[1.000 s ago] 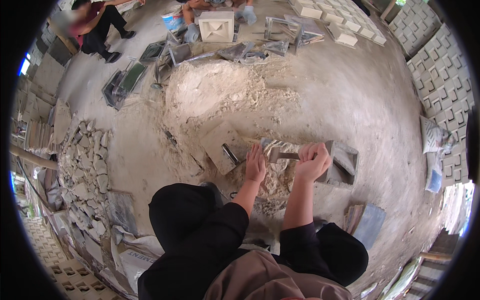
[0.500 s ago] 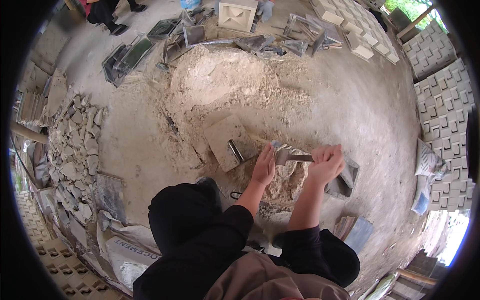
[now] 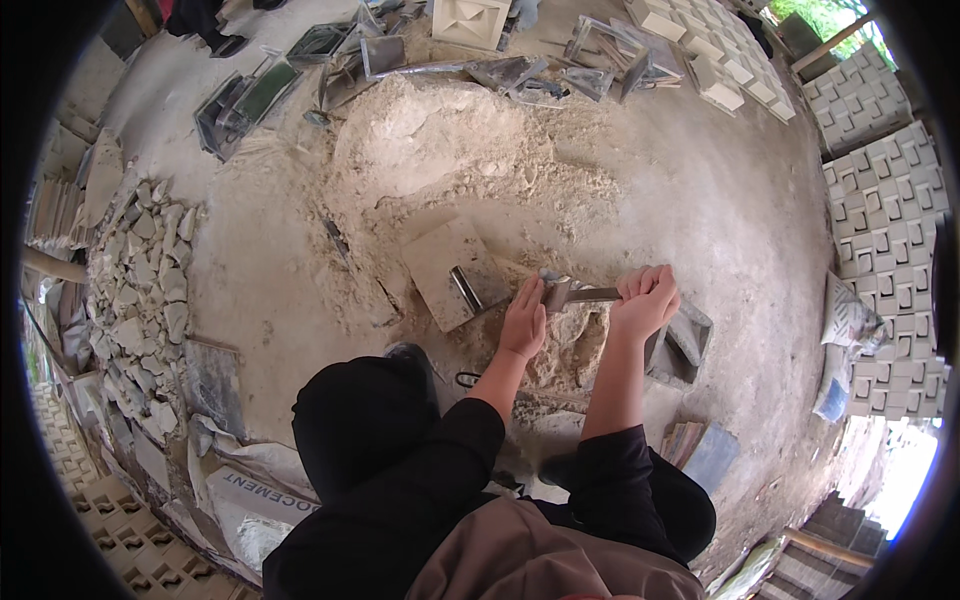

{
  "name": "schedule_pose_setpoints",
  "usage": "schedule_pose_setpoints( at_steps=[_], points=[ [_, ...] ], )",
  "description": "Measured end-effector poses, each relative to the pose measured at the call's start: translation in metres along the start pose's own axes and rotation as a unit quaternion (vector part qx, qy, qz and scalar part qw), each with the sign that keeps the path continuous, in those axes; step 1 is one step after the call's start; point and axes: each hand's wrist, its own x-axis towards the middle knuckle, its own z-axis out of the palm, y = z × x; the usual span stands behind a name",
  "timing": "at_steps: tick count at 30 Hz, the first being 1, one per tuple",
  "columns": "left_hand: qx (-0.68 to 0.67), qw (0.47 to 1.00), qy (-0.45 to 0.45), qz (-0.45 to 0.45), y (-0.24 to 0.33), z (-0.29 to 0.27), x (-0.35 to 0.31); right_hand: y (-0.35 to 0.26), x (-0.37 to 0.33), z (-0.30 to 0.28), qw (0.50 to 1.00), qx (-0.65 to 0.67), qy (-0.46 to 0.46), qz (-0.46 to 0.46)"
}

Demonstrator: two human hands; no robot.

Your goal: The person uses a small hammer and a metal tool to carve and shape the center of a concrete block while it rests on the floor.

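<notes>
Tool (image 3: 592, 294), narrow handle and broader head, lies nearly crosswise in front of me, between my two hands and over a heap of crumbly pale material (image 3: 572, 345). Right hand (image 3: 645, 302): clenched round the right end of the handle. Left hand (image 3: 522, 320): not gripping anything that I can see, fingers straight and close together, tips just beside the tool's head; whether they touch it I cannot tell. Left of that hand, a square board (image 3: 435, 262) lies askew on the floor, a shiny metal cylinder (image 3: 465, 288) resting on it. Just beyond my right fist, a grey box-shaped form (image 3: 697, 325) with a slanting piece inside. Nearer my right knee, thin flat plates (image 3: 708, 452). Farther out, ahead: a mound of pale powder (image 3: 425, 135), then dark metal frames (image 3: 245, 105) and a pale block with a faceted face (image 3: 468, 22). Well to my left, a pile of broken rubble (image 3: 140, 310); well to my right, a wall of stacked patterned blocks (image 3: 885, 270).
</notes>
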Motion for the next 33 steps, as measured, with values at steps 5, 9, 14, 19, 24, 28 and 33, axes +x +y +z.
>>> schedule_pose_setpoints(
  at_steps=[5,9,14,19,24,28,33],
  points=[
    [0.015,1.000,-0.005,-0.023,0.004,0.000,0.000,0.008,-0.007,-0.003,0.998,0.000,-0.058,-0.016],
    [0.015,0.999,-0.011,-0.038,0.003,-0.001,-0.002,0.001,-0.006,0.003,0.998,-0.032,-0.052,-0.029],
    [-0.011,0.999,-0.015,-0.045,0.004,0.001,-0.002,0.001,-0.005,0.003,0.999,-0.023,-0.029,0.001],
    [-0.008,1.000,-0.005,-0.028,0.001,0.003,-0.002,0.008,-0.011,0.000,0.998,-0.022,-0.066,0.009],
    [0.001,1.000,0.005,-0.018,0.000,0.000,0.001,0.001,-0.020,0.009,0.995,-0.026,-0.094,0.008],
    [-0.002,1.000,0.000,-0.021,0.006,-0.001,0.002,0.001,-0.016,0.013,0.997,-0.038,-0.069,0.025],
    [-0.010,1.000,-0.004,-0.029,0.003,0.001,-0.001,0.008,-0.021,0.018,0.996,-0.053,-0.064,0.008]
  ],
)
